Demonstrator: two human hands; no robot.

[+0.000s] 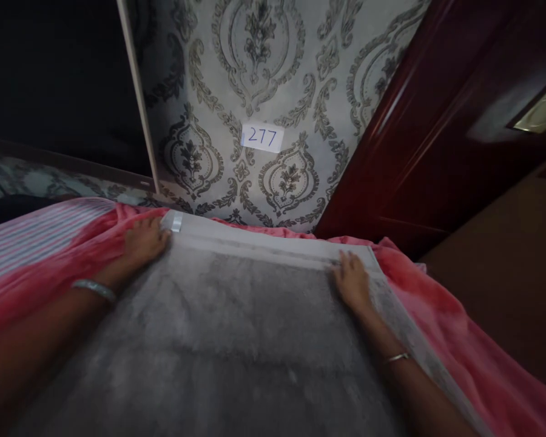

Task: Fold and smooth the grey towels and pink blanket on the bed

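Note:
A grey plush mat (255,309) with a pale border (255,240) lies spread out before me, its far edge towards the wall. My left hand (146,240) rests at the mat's far left corner, beside a small shiny label (177,221). Its fingers are stretched forward, partly over the pink blanket (104,233) underneath. On the far right part of the border lies my right hand (352,282), palm down with its fingers apart. Neither hand shows anything lifted in it. The near part of the mat is blurred and dark.
A patterned wall (286,79) stands just beyond the mat and carries a paper marked 277 (262,138). At the upper left is a large dark screen (64,79). A dark red door (437,133) stands at the right. Striped cloth (40,237) lies at the left.

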